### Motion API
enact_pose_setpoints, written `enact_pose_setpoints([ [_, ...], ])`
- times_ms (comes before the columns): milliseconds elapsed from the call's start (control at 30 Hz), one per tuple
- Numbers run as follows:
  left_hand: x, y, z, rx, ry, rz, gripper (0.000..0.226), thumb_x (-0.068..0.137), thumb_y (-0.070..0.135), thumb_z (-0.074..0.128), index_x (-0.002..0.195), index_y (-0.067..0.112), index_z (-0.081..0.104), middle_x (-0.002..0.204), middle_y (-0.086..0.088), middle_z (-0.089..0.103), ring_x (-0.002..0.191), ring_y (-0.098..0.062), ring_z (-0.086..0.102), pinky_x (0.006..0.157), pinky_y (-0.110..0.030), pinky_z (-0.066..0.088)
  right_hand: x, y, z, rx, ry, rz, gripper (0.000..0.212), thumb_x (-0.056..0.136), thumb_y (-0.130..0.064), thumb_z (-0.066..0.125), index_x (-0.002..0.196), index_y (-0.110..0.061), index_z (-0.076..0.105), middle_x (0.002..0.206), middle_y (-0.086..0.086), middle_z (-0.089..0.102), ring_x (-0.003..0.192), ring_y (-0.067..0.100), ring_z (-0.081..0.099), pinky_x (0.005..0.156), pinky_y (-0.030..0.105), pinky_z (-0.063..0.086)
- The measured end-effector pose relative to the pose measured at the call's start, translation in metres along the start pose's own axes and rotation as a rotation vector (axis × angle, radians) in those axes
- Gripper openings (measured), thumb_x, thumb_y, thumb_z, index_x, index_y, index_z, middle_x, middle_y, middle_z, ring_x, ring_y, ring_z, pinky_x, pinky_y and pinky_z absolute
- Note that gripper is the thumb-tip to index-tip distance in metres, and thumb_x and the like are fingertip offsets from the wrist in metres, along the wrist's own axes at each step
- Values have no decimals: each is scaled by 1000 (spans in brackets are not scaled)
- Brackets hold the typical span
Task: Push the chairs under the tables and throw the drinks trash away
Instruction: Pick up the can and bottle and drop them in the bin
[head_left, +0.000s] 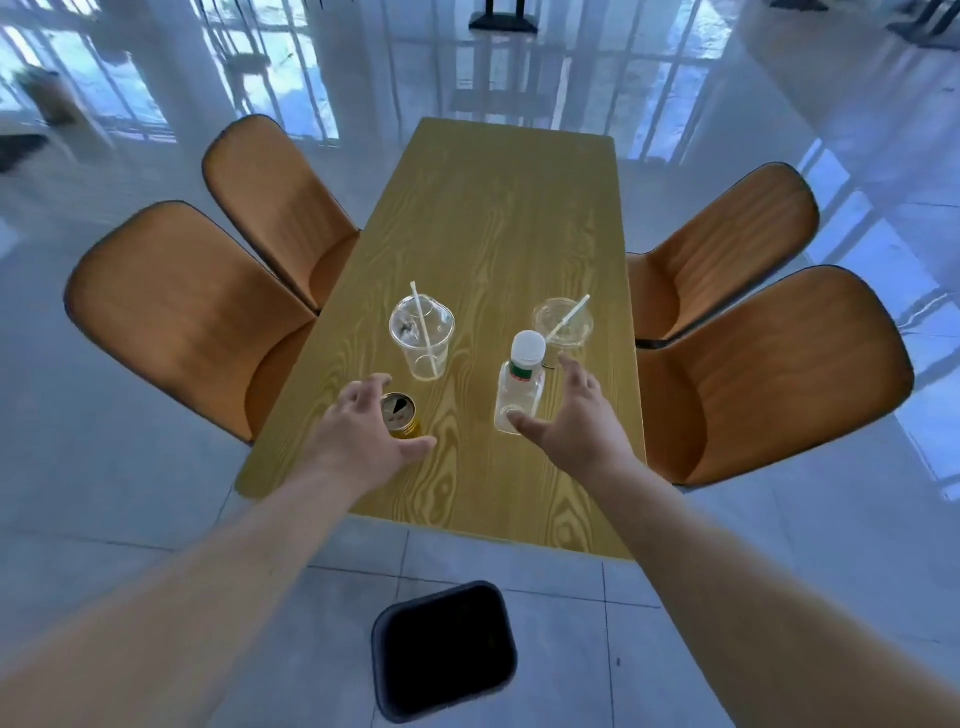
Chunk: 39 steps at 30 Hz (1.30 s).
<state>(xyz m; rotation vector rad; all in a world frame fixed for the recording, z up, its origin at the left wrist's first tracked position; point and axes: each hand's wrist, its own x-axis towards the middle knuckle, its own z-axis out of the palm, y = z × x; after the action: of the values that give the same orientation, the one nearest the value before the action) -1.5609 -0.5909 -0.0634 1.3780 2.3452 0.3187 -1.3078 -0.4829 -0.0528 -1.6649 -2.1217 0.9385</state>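
Note:
On the yellow wood-grain table (498, 208) stand a gold drinks can (399, 413), a clear plastic bottle with a white cap (521, 382), and two clear plastic cups with straws, one on the left (422, 332) and one on the right (562, 322). My left hand (363, 431) curls around the can with fingers apart, not closed on it. My right hand (569, 421) is spread beside the bottle, its thumb touching the bottle's base. Four orange chairs are tucked against the table, two on the left (171, 312) (275, 202) and two on the right (779, 374) (727, 244).
A black bin (444, 649) stands open on the tiled floor just below the table's near edge, between my forearms. Glossy pale floor surrounds the table. A dark table base (501, 21) shows at the far top.

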Motion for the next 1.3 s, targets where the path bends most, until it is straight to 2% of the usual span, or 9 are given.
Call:
enact_pose_setpoints([
  [100, 12, -1, 17, -25, 14, -26, 112, 70, 76, 75, 155, 35, 14, 164, -7, 26, 143, -37, 38, 103, -54, 46, 24, 5, 12, 74, 32, -12, 105, 83, -58, 80, 162, -25, 19, 162, 7, 36, 142, 31, 43, 107, 49, 42],
  [200, 24, -13, 32, -24, 27, -34, 108, 70, 73, 78, 153, 39, 18, 163, -5, 30, 139, -37, 43, 99, -52, 48, 41, 7, 33, 105, 49, -42, 85, 86, -54, 79, 152, -21, 37, 148, 5, 50, 131, 28, 52, 92, 40, 43],
  [367, 39, -32, 59, -148, 84, 37, 83, 75, 60, 81, 143, 39, 37, 142, 0, 50, 114, -22, 53, 84, -35, 44, 43, 13, 58, 194, 115, -88, 62, 94, -45, 74, 142, -24, 42, 138, 2, 56, 117, 23, 55, 88, 39, 41],
  [500, 30, -42, 79, -230, 127, 120, 63, 75, 53, 80, 128, 43, 47, 123, 9, 57, 103, -17, 59, 84, -32, 48, 25, 20, 71, 157, 130, -152, 59, 93, -49, 73, 138, -26, 42, 135, 0, 58, 107, 17, 54, 85, 38, 42],
  [633, 2, -49, 88, -234, 128, 180, 63, 75, 53, 80, 127, 46, 46, 120, 11, 56, 97, -11, 58, 73, -21, 40, -10, 26, 83, 102, 142, -178, 58, 90, -53, 72, 134, -27, 47, 128, -4, 60, 101, 12, 52, 82, 36, 41],
  [833, -56, -61, 99, -252, 128, 207, 67, 72, 54, 84, 128, 49, 47, 117, 17, 56, 99, -10, 59, 74, -20, 39, -77, 33, 103, 90, 116, -249, 62, 83, -57, 72, 134, -30, 50, 120, -15, 54, 93, -7, 40, 73, 30, 37],
  [1033, -111, -77, 125, -259, 168, 208, 77, 69, 56, 84, 133, 48, 42, 113, 20, 57, 96, -8, 58, 75, -28, 43, -137, 50, 123, 127, 116, -300, 60, 76, -61, 69, 129, -37, 51, 111, -23, 51, 97, -17, 49, 78, 7, 37],
  [1167, -130, -99, 163, -231, 145, 195, 87, 68, 54, 85, 139, 45, 37, 114, 16, 60, 97, -15, 61, 76, -32, 44, -158, 85, 149, 149, 83, -260, 59, 76, -63, 72, 126, -39, 51, 110, -25, 55, 99, 2, 59, 78, 27, 53],
  [1300, -129, -128, 217, -179, 100, 132, 89, 68, 58, 83, 142, 42, 35, 121, 9, 62, 103, -23, 62, 79, -38, 51, -158, 138, 194, 147, 31, -130, 60, 72, -70, 72, 121, -48, 46, 112, -28, 56, 97, 3, 62, 79, 39, 57],
])
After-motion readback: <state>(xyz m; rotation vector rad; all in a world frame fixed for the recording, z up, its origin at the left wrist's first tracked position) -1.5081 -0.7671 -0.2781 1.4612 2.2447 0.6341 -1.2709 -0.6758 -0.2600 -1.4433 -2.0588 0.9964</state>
